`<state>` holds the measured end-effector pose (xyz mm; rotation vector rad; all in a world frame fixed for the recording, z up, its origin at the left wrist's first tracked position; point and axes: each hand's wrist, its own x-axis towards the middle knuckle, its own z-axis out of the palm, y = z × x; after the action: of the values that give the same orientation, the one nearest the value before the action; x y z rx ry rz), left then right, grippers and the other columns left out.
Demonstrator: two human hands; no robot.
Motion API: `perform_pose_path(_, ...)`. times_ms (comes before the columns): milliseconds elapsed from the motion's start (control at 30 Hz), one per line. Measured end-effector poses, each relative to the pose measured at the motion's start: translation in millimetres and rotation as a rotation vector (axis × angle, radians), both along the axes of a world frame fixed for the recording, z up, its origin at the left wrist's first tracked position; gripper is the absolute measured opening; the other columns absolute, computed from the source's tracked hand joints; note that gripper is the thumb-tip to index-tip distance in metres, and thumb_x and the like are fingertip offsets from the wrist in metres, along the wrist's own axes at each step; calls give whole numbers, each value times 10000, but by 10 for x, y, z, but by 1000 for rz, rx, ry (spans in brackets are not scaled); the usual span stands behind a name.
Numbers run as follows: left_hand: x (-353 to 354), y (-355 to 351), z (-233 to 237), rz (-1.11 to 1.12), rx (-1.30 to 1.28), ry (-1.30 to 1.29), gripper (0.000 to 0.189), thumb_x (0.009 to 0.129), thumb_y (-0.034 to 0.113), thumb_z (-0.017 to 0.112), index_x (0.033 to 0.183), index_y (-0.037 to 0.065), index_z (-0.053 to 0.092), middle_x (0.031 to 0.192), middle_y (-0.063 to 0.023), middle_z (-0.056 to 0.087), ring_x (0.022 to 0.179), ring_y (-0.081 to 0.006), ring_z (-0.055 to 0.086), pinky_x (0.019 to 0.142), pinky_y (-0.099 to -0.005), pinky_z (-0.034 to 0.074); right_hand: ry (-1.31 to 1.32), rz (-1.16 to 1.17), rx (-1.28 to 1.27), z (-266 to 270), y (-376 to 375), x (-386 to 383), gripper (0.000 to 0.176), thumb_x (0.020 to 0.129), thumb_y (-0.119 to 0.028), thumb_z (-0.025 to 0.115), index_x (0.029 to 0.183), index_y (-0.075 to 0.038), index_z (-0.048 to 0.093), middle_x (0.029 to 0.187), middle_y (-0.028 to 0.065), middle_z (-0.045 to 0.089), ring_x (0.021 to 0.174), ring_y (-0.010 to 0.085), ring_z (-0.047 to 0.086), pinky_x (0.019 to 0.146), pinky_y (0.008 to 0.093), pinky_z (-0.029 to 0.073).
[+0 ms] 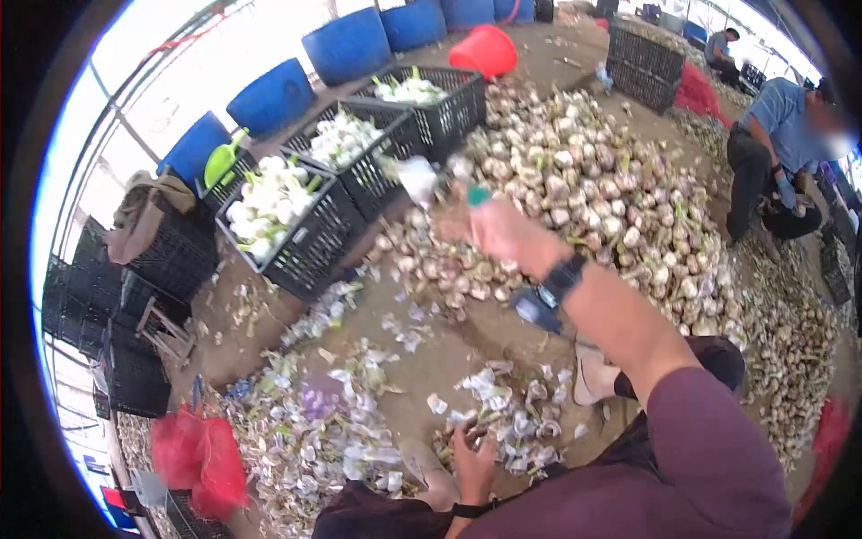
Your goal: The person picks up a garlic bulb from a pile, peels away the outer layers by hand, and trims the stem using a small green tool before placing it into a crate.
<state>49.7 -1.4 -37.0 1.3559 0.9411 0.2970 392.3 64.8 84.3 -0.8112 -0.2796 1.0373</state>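
My right arm reaches forward, a dark watch on the wrist and a bit of green on one finger of my right hand. That hand is smeared by motion; I cannot tell whether it still grips anything. Just beyond its fingers is a blurred white garlic bulb, beside the black crates. Low between my legs, my left hand has its fingers curved and apart, close over a heap of garlic skins. A large pile of unpeeled garlic lies beneath and beyond my right hand.
Black crates of white garlic stand ahead: a near one, a middle one and a far one. Blue tubs and a red bucket stand behind. Red mesh bags lie left. A person sits at right.
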Motion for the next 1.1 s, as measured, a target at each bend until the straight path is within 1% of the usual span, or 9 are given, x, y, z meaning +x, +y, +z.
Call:
perform_pose_path(67, 48, 25, -8, 63, -77, -20, 434, 791, 41, 620, 1185, -20, 447, 1125, -110, 532, 1014, -188, 528, 867, -297, 435, -353, -160, -130, -68, 197, 262, 251, 884, -112, 514, 1099, 19, 505, 915, 100, 570, 801, 209, 596, 690, 324, 511)
perform_pose_path(200, 18, 27, -165, 87, -198, -52, 428, 803, 39, 612, 1197, 0, 448, 1139, -102, 529, 1021, -181, 526, 864, -294, 436, -1391, 193, -943, -1934, -218, 605, 305, 763, -143, 568, 1044, -47, 637, 921, 175, 644, 839, 313, 608, 747, 399, 470)
perform_pose_path(300, 57, 44, -192, 89, -247, -18, 381, 798, 25, 601, 1152, -16, 464, 1071, -90, 532, 938, -154, 545, 799, -271, 448, -1330, 641, -1286, -2681, -589, 481, 320, 762, 0, 535, 1082, 18, 556, 1100, 239, 544, 918, 365, 558, 732, 475, 476)
perform_pose_path(433, 107, 79, -141, 80, -244, 60, 368, 810, 65, 610, 1148, -8, 485, 1037, -81, 547, 921, -143, 541, 791, -271, 445, -1721, 180, -1314, -3330, -867, 126, 453, 768, -5, 567, 1200, -6, 434, 1249, 252, 379, 990, 380, 519, 792, 466, 479)
perform_pose_path(567, 101, 102, -187, 34, -190, 113, 352, 814, 58, 604, 1146, -4, 506, 1060, -75, 556, 960, -149, 541, 814, -268, 444, -1341, 486, -1403, -3052, -824, -147, 509, 767, -56, 590, 1250, -61, 428, 1239, 234, 466, 990, 418, 542, 783, 475, 454)
perform_pose_path(600, 103, 90, -201, 52, -245, 85, 327, 826, 58, 591, 1138, -1, 514, 1082, -77, 557, 974, -144, 538, 829, -267, 444, -1192, 881, -1247, -3351, -820, -143, 527, 700, -95, 652, 1184, -9, 463, 1152, 285, 526, 991, 394, 563, 758, 430, 487)
perform_pose_path(767, -4, 27, -317, 329, -522, -93, 443, 947, 141, 449, 1355, 29, 318, 1282, -139, 444, 1107, -236, 508, 919, -328, 421, -481, 501, -612, -2291, -998, -1426, 626, 746, -326, 727, 1211, -8, 455, 1099, 150, 579, 996, 196, 548, 841, 332, 445)
perform_pose_path(900, -114, 113, -206, 310, -718, -249, 480, 939, 166, 495, 1360, 28, 311, 1251, -126, 476, 1093, -206, 514, 925, -298, 428, -733, 347, -448, -1319, -1209, -2063, 499, 799, -266, 682, 1158, -9, 451, 1107, 135, 559, 1003, 187, 544, 858, 329, 439)
perform_pose_path(1100, -81, -44, 85, 184, -115, -336, 459, 847, 13, 588, 1267, 11, 404, 1017, -40, 549, 888, -96, 537, 743, -239, 462, -456, 242, -505, -959, -1335, -2237, 306, 847, -211, 632, 1024, 15, 527, 932, 63, 585, 855, 113, 525, 763, 290, 440)
